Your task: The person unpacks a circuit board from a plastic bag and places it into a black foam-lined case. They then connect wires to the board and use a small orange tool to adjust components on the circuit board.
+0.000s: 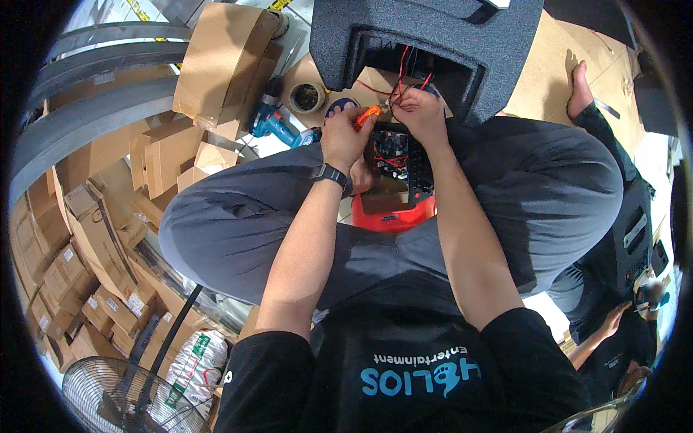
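My left hand (342, 137), with a watch at the wrist, is closed around a small orange-handled tool (368, 115); its exact kind is hidden by the fingers. Close beside it, my right hand (422, 115) pinches thin wires, though the ends between the fingertips are too small to make out. Red wires (402, 66) and dark ones run from there into the rectangular opening of a black, rough-coated speaker cabinet (505, 43). Below both hands, between my legs, sits a black panel with a circuit board (392, 153) and looped red wires.
A blue cordless drill (271, 123) and a round tub (307, 97) stand left of my hands. A red object (393, 218) lies under the panel. Cardboard boxes (224, 61) fill the left side, near a fan (130, 397). Another person's hand (615, 317) shows at right.
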`<state>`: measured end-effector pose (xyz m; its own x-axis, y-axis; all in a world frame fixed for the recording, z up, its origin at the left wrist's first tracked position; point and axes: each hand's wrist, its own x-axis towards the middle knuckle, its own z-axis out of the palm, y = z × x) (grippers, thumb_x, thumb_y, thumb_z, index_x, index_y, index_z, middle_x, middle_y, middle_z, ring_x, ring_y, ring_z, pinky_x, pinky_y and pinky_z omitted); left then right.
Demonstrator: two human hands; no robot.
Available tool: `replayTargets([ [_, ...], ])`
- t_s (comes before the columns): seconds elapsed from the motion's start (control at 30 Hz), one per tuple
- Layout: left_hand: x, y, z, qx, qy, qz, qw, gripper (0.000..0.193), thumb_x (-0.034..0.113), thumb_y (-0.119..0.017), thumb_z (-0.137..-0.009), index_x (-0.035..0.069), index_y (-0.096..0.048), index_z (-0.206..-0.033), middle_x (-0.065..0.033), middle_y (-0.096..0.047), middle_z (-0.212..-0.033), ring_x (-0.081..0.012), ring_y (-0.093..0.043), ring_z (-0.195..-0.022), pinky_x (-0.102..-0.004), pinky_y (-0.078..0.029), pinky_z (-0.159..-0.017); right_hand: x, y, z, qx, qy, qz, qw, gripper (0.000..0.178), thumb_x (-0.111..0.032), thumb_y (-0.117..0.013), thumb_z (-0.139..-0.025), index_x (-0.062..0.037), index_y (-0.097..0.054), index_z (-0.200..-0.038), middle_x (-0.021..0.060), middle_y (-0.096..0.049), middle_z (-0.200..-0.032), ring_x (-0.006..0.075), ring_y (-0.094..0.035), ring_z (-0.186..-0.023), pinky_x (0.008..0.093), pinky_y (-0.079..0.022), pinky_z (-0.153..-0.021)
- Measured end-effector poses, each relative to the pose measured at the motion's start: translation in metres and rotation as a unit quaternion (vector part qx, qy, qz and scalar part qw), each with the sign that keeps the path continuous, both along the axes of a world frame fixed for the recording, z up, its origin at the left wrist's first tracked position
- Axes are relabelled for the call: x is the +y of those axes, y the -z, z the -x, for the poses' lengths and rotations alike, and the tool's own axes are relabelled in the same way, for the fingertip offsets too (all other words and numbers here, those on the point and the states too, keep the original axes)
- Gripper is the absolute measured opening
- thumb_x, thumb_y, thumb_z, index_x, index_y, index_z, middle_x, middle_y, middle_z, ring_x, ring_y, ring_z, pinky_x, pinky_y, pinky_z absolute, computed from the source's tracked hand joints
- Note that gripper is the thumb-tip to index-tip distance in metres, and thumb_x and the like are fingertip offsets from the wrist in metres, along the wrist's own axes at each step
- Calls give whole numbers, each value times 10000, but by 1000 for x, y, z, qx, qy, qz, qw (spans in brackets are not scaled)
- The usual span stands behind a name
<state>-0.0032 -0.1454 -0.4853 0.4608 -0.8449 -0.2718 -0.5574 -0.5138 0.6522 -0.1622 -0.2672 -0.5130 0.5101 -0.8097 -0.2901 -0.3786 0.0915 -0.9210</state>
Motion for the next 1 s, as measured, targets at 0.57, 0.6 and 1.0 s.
replayTargets([
  [0.57, 0, 5, -6, 105, -3, 12, 994, 357, 144, -799, -883, -18, -710, -1189, -124, -772, -1062, -177, -742, -996, -306, -568, -904, 0, 21, 3, -59, 5, -40, 997, 122, -29, -779, -878, -12, -704, -973, 53, -757, -871, 95, -713, -785, 253, -569, -718],
  [0.6, 0, 4, -6, 107, -2, 8, 994, 354, 142, -799, -884, -17, -709, -1187, -121, -770, -1069, -173, -739, -998, -303, -565, -907, 0, 21, 3, -68, 9, -45, 997, 126, -23, -771, -887, -12, -698, -989, 51, -755, -879, 95, -713, -798, 250, -570, -729],
  [1.0, 7, 16, -7, 146, -13, 54, 988, 346, 200, -802, -848, 66, -755, -1163, -148, -775, -1000, -280, -756, -924, -365, -582, -852, -4, 23, 7, -96, -6, -123, 988, 191, -43, -738, -936, -20, -646, -1102, 25, -721, -951, 85, -690, -886, 233, -549, -794],
])
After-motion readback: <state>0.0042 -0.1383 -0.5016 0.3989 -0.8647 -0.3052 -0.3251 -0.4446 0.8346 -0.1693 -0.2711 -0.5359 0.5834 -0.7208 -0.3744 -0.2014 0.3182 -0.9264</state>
